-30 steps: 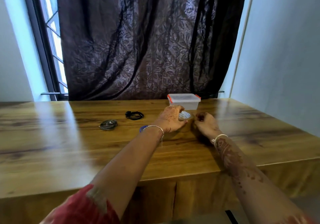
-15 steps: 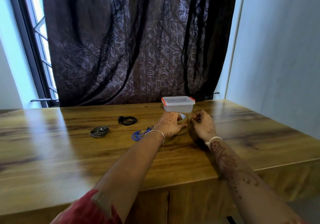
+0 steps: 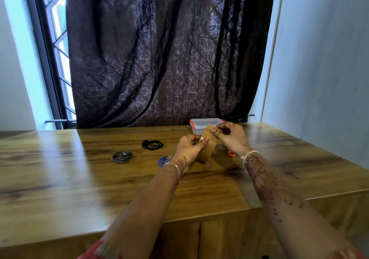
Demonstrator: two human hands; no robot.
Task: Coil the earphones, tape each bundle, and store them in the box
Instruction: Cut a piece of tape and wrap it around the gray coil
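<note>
**Head view.** A roll of brown packing tape (image 3: 206,154) is held above the worktop (image 3: 79,178) in the left hand (image 3: 187,150), whose grip is curled round the roll, with the thumb laid on its outer face. The free end of the tape (image 3: 208,132) is pinched in the grip of the right hand (image 3: 232,136) and is stretched up and away from the roll.

Three coiled earphone sets lie on the worktop to the left of the hands: a grey bundle (image 3: 121,156), a black bundle (image 3: 152,144) and a blue bundle (image 3: 162,161), the last partly hidden behind the left wrist. Whether any is already taped cannot be told. The plastic box (image 3: 205,123) stands behind the hands with its lid on. An orange object (image 3: 231,154) under the right wrist is too hidden to be identified.

The step in hand is judged to be the drawing of a strip. A short length is advised. It should be kept taut and clear of the fingers, so that it is not folded onto itself before it is parted from the roll.
</note>
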